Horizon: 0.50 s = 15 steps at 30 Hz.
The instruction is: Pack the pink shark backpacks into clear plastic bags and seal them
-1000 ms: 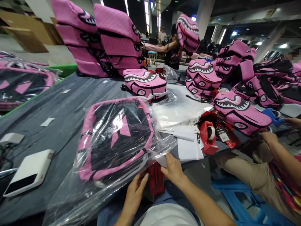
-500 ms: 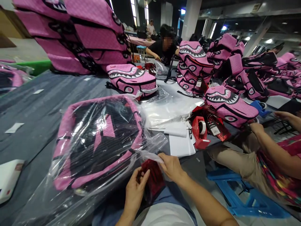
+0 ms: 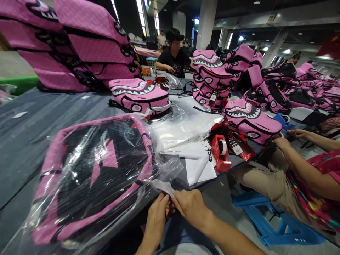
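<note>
A pink and black backpack [image 3: 87, 170] lies on the table inside a clear plastic bag [image 3: 148, 216], its black ribbed side facing up. From its near right edge a thin white wrapping strip [image 3: 163, 186] runs to my hands. My right hand [image 3: 192, 207] pinches the end of this strip. Close against it is my left hand [image 3: 158, 216], its fingers bent and pressed together; what they hold is hidden. Both hands meet just off the table's front edge, above my lap. The dark red sheet seen earlier beside my left hand is out of sight.
A red tape dispenser [image 3: 221, 156] and white papers [image 3: 200, 166] sit right of my hands, near red tags [image 3: 247, 150]. Beyond are clear bags [image 3: 183, 127], a shark-mouth backpack [image 3: 139, 95] and a backpack stack [image 3: 98, 46]. A co-worker [image 3: 313, 166] sits at right; another person [image 3: 174, 56] is opposite.
My left hand has moved up against my right hand, and the dark red sheet has dropped from view. The view has shifted, so the bagged backpack appears lower and further left.
</note>
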Tool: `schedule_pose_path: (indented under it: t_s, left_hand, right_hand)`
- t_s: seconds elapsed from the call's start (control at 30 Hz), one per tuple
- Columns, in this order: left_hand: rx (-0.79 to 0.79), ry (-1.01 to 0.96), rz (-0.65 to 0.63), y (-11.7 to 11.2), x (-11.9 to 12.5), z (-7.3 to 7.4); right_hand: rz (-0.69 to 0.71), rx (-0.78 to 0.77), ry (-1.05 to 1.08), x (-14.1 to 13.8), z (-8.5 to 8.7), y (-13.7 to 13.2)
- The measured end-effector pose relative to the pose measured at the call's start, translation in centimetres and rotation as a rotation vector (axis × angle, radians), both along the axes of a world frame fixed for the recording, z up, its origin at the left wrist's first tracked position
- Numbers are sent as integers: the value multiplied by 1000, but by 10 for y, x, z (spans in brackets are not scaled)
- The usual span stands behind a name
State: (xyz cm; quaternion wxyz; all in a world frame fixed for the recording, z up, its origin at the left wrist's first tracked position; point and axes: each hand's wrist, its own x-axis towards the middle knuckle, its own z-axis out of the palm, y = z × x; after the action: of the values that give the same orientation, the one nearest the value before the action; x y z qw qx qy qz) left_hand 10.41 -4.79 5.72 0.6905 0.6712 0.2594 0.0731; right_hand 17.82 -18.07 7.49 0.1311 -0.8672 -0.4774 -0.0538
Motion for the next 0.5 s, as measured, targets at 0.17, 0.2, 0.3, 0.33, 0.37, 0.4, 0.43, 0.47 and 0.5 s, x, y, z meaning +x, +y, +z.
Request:
schedule_pose_path:
  t_s: [0.17, 0.2, 0.3, 0.33, 0.37, 0.4, 0.43, 0.47, 0.5]
  left_hand:
    - [305, -45, -98, 9, -3, -23]
    - [392, -75, -110, 13, -3, -26]
    - [715, -226, -197, 27, -5, -28]
    - [869, -274, -215, 32, -6, -26]
    - [1044, -323, -216, 37, -8, -22]
    - [1228, -374, -203, 41, -8, -18]
    - [1401, -423, -199, 44, -8, -12]
    - [1545, -470, -227, 46, -5, -6]
    - [1646, -511, -300, 46, -1, 0]
  right_hand:
    - [-22, 92, -3, -9, -9, -10]
    - [-31, 94, 10, -10, -13, -11]
    - [-72, 54, 56, -14, -30, -14]
    - [-76, 37, 74, -16, -36, -16]
    - [-74, 26, 90, -18, -43, -18]
    - [-68, 27, 99, -20, -49, -20]
    - [-61, 41, 92, -22, -55, -23]
    - [-55, 65, 64, -24, -60, -25]
    - [-54, 94, 17, -26, -65, -26]
